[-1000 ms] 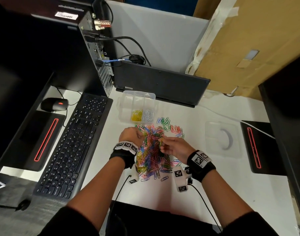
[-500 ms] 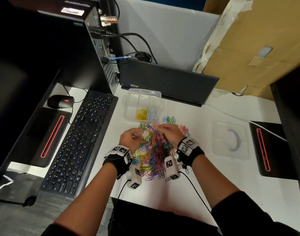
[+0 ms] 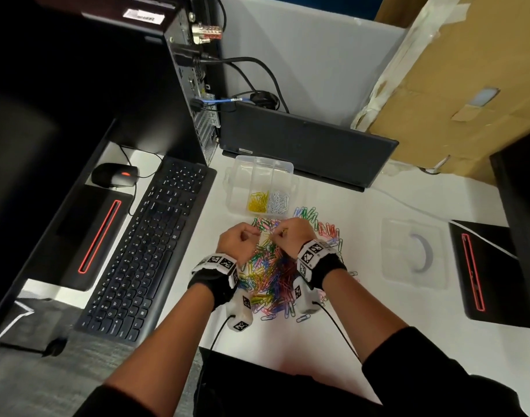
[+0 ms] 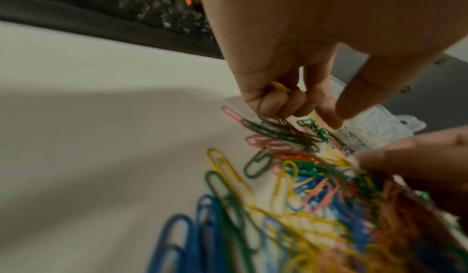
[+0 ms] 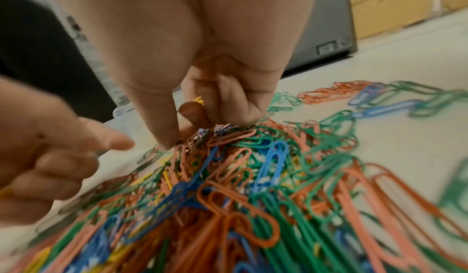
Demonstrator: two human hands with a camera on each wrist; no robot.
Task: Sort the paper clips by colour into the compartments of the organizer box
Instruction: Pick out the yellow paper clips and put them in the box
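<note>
Pretty clearly an office cubicle: white bench (image 3: 363, 230) with a black keyboard (image 3: 149, 251) left of the grips, a wired mouse (image 3: 115, 175) beyond that, a desktop tower (image 3: 182, 85) with cables plugged in the back, and a closed laptop (image 3: 306, 139) propped up just past the grips. Grey partition wall (image 3: 303, 55) behind, with a big cardboard box (image 3: 468, 85) leaning off to the right.
</note>
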